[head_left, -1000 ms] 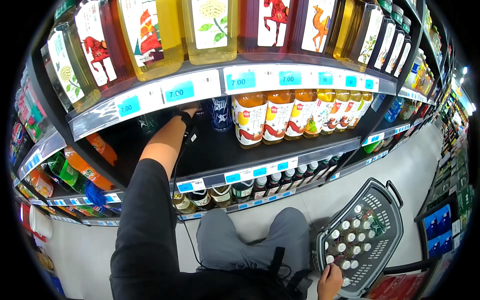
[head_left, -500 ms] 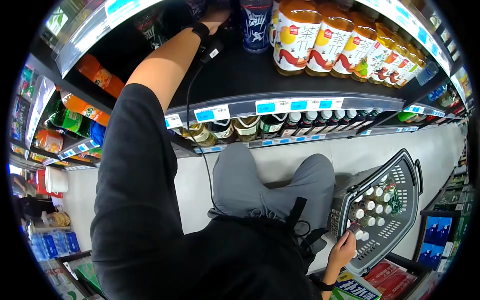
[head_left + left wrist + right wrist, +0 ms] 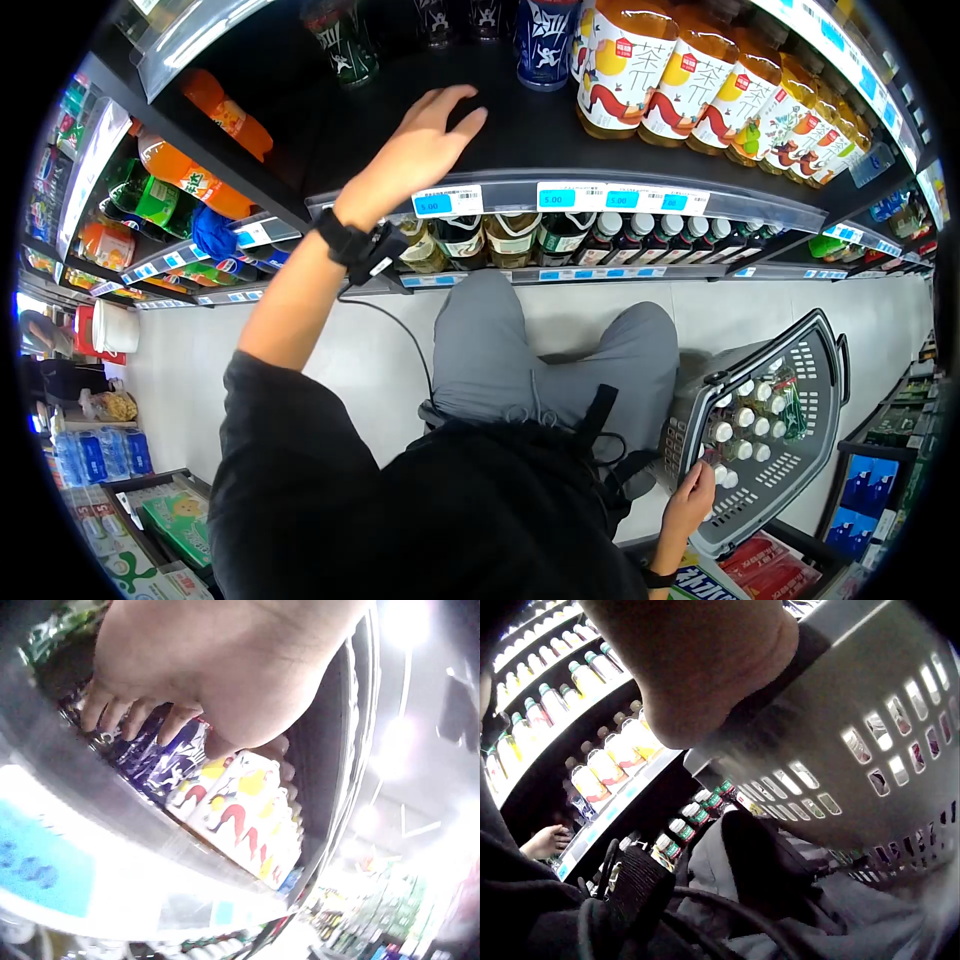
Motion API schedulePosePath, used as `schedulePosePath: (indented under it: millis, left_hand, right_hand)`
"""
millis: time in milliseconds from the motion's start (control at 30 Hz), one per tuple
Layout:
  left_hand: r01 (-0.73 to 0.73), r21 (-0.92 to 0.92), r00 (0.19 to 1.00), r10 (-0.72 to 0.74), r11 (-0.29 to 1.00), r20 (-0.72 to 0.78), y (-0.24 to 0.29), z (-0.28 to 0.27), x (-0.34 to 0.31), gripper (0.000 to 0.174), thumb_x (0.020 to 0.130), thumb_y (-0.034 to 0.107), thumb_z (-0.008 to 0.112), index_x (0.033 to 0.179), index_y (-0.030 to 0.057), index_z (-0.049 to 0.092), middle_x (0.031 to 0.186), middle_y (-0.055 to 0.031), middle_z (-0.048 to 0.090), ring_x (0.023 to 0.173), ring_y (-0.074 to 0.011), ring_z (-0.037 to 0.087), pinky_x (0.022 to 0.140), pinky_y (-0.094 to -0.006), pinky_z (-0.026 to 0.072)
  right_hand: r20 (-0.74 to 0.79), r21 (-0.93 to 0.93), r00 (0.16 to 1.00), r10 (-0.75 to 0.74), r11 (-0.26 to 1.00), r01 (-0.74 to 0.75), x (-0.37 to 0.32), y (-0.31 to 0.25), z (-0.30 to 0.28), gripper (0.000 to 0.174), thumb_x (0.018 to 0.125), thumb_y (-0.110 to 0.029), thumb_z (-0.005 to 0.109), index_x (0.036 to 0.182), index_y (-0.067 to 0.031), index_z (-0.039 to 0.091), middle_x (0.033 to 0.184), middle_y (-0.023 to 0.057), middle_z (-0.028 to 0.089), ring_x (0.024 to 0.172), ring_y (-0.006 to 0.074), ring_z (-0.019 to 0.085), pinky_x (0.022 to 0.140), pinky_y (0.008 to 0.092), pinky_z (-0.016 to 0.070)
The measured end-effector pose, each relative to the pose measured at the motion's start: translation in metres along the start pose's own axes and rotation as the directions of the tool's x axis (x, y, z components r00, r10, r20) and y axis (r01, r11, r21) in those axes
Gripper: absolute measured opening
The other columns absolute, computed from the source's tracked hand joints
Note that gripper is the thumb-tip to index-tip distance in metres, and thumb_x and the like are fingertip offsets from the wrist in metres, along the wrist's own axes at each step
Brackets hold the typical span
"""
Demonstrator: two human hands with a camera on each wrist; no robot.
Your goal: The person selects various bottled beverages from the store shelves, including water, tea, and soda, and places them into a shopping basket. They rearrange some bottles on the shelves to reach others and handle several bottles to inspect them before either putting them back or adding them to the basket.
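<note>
In the head view my left hand [image 3: 420,145] hovers over the black shelf board [image 3: 370,125] near its front edge, fingers loosely spread and holding nothing. Behind it stand a dark green-labelled bottle [image 3: 343,45] and a blue-labelled bottle [image 3: 547,45], with dark bottles between them deeper in. The left wrist view has this hand [image 3: 217,660] in front of the blue bottle [image 3: 161,761]. My right hand [image 3: 688,502] grips the near rim of a grey shopping basket [image 3: 765,490], which holds several white-capped bottles [image 3: 742,418].
Amber tea bottles [image 3: 620,75] fill the shelf to the right. Dark bottles [image 3: 640,240] line the lower shelf behind price tags [image 3: 575,197]. Orange soda bottles [image 3: 190,175] lie at the left. A black cable [image 3: 405,335] hangs from the left wrist.
My left hand has drawn back from deep in the shelf to its front edge, leaving the dark bottles behind. The head view has tilted down; the right hand stays on the basket rim.
</note>
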State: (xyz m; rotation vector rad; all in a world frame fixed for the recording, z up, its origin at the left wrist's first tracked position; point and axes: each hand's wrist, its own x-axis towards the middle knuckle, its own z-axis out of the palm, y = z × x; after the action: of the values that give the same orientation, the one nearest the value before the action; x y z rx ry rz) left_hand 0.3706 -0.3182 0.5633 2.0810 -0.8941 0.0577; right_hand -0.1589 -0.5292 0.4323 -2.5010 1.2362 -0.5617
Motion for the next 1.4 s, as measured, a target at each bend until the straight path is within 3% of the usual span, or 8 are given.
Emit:
schedulePosePath:
  millis: [67,267,400,600,800,867,967,1400]
  left_hand:
    - [-0.055,0.439,0.984,0.122,0.897,-0.128,-0.021,0.007,-0.039,0.049,0.096,0.041,0.048,0.129,0.0046,0.054,0.136,-0.0205,0.048,0.129,-0.0368,0.041,0.108,-0.0445,0.0343]
    - [0.035,0.610,0.969,0.122,0.792,-0.214,-0.029,0.020,-0.044,0.053,0.097,0.046,0.043,0.130,0.0074,0.055,0.139,-0.0171,0.048,0.135,-0.0342,0.037,0.112,-0.0457,0.0285]
    - [0.102,0.726,0.958,0.129,0.680,-0.255,-0.033,0.026,-0.047,0.050,0.096,0.048,0.044,0.130,0.0137,0.056,0.137,-0.0154,0.051,0.132,-0.0334,0.041,0.110,-0.0434,0.0318]
    - [0.204,0.675,0.943,0.043,0.709,-0.330,-0.032,0.027,-0.048,0.053,0.094,0.050,0.045,0.128,0.0121,0.058,0.137,-0.0161,0.051,0.132,-0.0335,0.041,0.109,-0.0442,0.0313]
    - [0.236,0.649,0.951,-0.035,0.723,-0.307,-0.026,0.022,-0.047,0.056,0.094,0.052,0.043,0.131,0.0111,0.055,0.138,-0.0148,0.049,0.133,-0.0324,0.039,0.111,-0.0424,0.0303]
    - [0.249,0.638,0.958,-0.090,0.728,-0.271,-0.020,0.022,-0.047,0.056,0.094,0.051,0.043,0.132,0.0111,0.055,0.138,-0.0147,0.049,0.132,-0.0320,0.040,0.111,-0.0422,0.0302]
    - [0.241,0.634,0.960,-0.084,0.735,-0.267,-0.021,0.022,-0.046,0.055,0.094,0.051,0.044,0.130,0.0109,0.057,0.136,-0.0140,0.051,0.130,-0.0315,0.043,0.110,-0.0421,0.0317]
    - [0.216,0.628,0.951,-0.014,0.748,-0.310,-0.023,0.023,-0.048,0.051,0.093,0.048,0.047,0.122,0.0094,0.062,0.130,-0.0138,0.056,0.123,-0.0305,0.049,0.105,-0.0415,0.0379]
  right_hand:
    - [0.215,0.031,0.974,0.071,0.996,-0.079,0.016,0.009,-0.012,0.026,0.098,-0.019,0.049,0.101,0.0030,0.061,0.086,0.0182,0.062,0.078,0.0354,0.060,0.069,0.0405,0.0455]
    - [0.733,-0.002,0.672,0.108,0.988,-0.157,0.077,0.002,-0.054,0.035,0.098,-0.031,0.052,0.103,0.0026,0.061,0.074,0.0093,0.061,0.068,0.0181,0.057,0.065,0.0325,0.0462]
    - [0.699,0.014,0.703,0.127,0.982,-0.191,0.129,0.053,-0.028,0.036,0.092,-0.030,0.061,0.109,0.0016,0.059,0.081,0.0180,0.065,0.082,0.0317,0.065,0.072,0.0387,0.0490]
    - [0.551,-0.255,0.815,-0.182,0.893,0.372,0.162,0.166,0.045,0.068,0.078,-0.034,0.073,0.130,-0.0008,0.045,0.123,0.0250,0.052,0.114,0.0436,0.050,0.095,0.0489,0.0409]
    - [0.576,-0.532,0.800,0.170,0.821,0.209,0.182,0.169,0.057,0.070,0.074,-0.046,0.072,0.131,-0.0114,0.051,0.133,0.0276,0.047,0.119,0.0465,0.048,0.099,0.0506,0.0398]
    - [0.617,-0.398,0.787,-0.023,0.853,0.337,0.196,0.266,0.080,0.064,0.075,-0.036,0.070,0.128,-0.0051,0.051,0.113,0.0254,0.061,0.115,0.0411,0.052,0.098,0.0510,0.0412]
    - [0.502,-0.485,0.820,0.274,0.875,0.004,0.173,0.160,0.041,0.063,0.079,-0.039,0.068,0.128,-0.0024,0.050,0.110,0.0255,0.064,0.108,0.0432,0.058,0.093,0.0491,0.0451]
    - [0.346,-0.377,0.926,0.149,0.926,-0.008,0.154,0.185,0.055,0.050,0.085,-0.036,0.067,0.119,-0.0017,0.054,0.109,0.0238,0.065,0.103,0.0426,0.060,0.087,0.0473,0.0467]
